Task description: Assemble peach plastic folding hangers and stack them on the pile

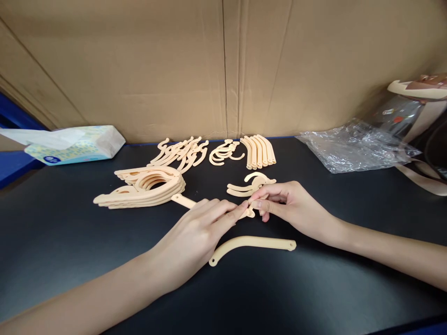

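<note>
My left hand (206,225) is closed on a beige plastic arm (184,201), whose holed end sticks out to the left under the fingers. My right hand (281,202) pinches a small beige piece against the arm's other end, and the fingertips of both hands meet there. The small piece's shape is mostly hidden by the fingers. A curved beige arm (251,241) with a hole at each end lies on the black table just in front of the hands. Behind my right hand lie several loose curved pieces (240,190).
Stacked beige hanger-like shapes (153,197) lie at the left. Farther back are wavy pieces (181,151), hooks (225,151) and a row of curved arms (259,151). A tissue pack (77,146) stands back left, a clear plastic bag (352,146) back right, before a cardboard wall (157,70).
</note>
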`<state>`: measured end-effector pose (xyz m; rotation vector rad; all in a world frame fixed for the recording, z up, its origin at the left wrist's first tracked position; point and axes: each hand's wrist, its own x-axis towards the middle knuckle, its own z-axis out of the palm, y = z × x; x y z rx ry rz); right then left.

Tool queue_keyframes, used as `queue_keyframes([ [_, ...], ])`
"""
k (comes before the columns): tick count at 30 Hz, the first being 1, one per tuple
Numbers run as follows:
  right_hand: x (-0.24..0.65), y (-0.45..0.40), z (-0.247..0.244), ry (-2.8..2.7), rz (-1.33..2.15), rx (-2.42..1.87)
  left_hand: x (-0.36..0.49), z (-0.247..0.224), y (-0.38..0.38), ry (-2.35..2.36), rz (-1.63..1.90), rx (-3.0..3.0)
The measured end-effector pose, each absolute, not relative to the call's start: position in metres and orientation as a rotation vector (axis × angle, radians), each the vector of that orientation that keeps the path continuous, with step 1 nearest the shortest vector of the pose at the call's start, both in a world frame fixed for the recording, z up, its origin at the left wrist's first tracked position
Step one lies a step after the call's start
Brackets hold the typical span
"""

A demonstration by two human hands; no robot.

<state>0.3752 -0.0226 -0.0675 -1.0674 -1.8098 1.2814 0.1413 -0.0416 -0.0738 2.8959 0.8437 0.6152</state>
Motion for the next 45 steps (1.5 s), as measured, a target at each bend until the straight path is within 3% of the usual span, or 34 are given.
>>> queue_keyframes([
  [15, 0.374, -0.023, -0.067, -1.783, 1.292, -1.024, 0.148, -0.064, -0.05, 0.964, 0.711, 2.82],
  [20, 0.373, -0.025, -0.064, -1.857, 1.257, -1.046, 0.15, -0.061, -0.057, 1.085, 0.603, 2.521],
  [27, 0.372, -0.028, -0.063, -2.053, 1.063, -1.016, 0.15, -0.047, -0.044, 1.128, 0.515, 1.967],
  [34, 0.375, -0.034, -0.061, -2.268, 0.891, -0.939, 0.137, -0.048, -0.027, 0.882, 0.392, 1.605],
  [41, 0.376, -0.041, -0.065, -2.533, 0.434, -0.65, 0.13, -0.044, -0.025, 0.852, 0.35, 1.523],
  [45, 0.376, -0.041, -0.067, -2.592, 0.357, -0.651, 0.13, -0.043, -0.025, 0.756, 0.298, 1.434],
])
